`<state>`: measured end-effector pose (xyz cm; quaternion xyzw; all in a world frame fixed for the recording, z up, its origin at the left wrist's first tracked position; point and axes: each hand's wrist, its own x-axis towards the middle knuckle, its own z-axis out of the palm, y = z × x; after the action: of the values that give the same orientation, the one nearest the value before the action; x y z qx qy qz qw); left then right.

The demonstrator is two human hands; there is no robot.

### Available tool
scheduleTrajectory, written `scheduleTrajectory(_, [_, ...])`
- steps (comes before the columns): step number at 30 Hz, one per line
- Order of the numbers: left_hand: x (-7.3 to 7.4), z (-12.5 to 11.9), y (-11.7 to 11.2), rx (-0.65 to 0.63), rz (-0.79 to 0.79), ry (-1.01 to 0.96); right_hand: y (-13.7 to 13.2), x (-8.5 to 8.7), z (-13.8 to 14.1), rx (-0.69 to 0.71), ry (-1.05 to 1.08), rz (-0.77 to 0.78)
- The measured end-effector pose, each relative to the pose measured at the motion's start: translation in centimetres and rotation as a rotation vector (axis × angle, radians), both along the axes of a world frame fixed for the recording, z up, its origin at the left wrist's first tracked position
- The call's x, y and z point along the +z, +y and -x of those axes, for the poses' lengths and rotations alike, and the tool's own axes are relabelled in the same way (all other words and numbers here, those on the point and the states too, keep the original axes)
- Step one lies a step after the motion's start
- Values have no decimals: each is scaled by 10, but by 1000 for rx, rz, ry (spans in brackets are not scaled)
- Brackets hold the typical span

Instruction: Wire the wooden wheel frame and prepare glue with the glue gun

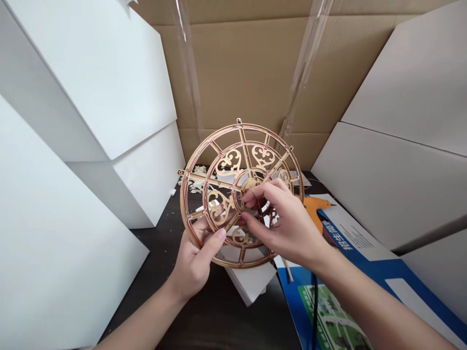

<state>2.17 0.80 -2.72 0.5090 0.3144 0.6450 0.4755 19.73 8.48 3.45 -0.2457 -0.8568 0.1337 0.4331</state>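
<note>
W/ my L hand point(195, 257) clamped on the wheel point(248, 158) at lower L, held above the desk point(156, 272), R hand point(284, 214) at the hub point(251, 184) (pinch unconfirmed, can't tell), excess pressure may crack a spoke point(219, 183).

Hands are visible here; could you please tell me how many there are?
2: the left hand holds the openwork wheel at its lower left, and the right hand is in front of it, near its hub. No others show.

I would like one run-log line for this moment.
left hand: grips wheel | right hand: near hub, hold unclear | glue gun: beyond wheel, partly hidden
</note>
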Motion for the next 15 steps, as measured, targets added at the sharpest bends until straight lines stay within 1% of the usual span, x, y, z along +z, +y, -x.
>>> scheduleTrajectory(11, [0, 0, -1, 5, -5, 28, 2, 1, -4, -6, -29, -75])
scheduleTrajectory(15, [1, 0, -1, -21, -12, 20, 3, 2, -4, -14, -39, -106])
